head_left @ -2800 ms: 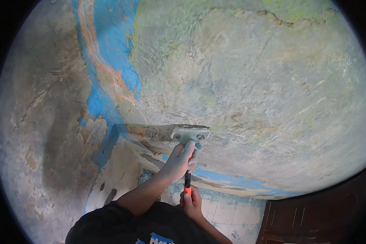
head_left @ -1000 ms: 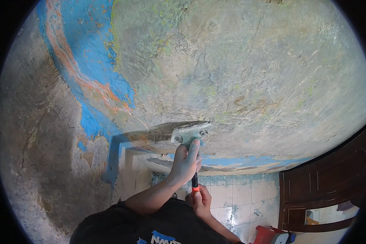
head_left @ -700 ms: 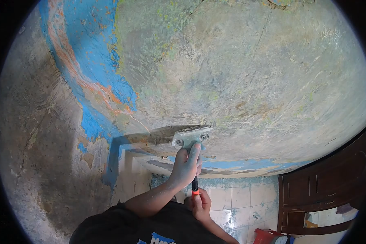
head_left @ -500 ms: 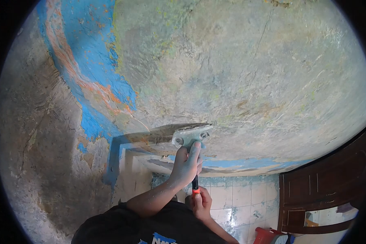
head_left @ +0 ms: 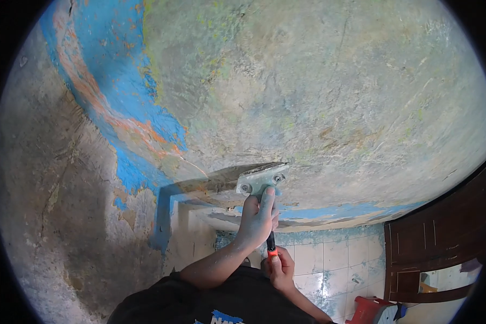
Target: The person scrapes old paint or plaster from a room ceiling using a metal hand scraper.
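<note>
A long-handled scraper (head_left: 263, 178) has its wide metal head, held with two screws, at the lower part of the worn wall (head_left: 308, 108). Its blade edge lies at the wall surface; exact contact is hard to make out. My left hand (head_left: 258, 218), dusted with pale powder, is closed around the neck just below the head, thumb pointing up along it. Lower down, my right hand (head_left: 281, 270) wraps the handle at its orange-red section (head_left: 272, 252). The black shaft (head_left: 270, 238) shows between both hands.
Blue paint (head_left: 113, 59) with orange streaks remains on the wall's left part. A wall corner (head_left: 170, 216) juts out at lower left. Dusty white floor tiles (head_left: 335, 254) lie below. Dark wooden furniture (head_left: 437, 243) and a red object (head_left: 366, 309) stand at lower right.
The view has shifted a little, so the wall, floor and furniture appear farther right. The scraper and both hands also appear slightly farther right, with the same grip.
</note>
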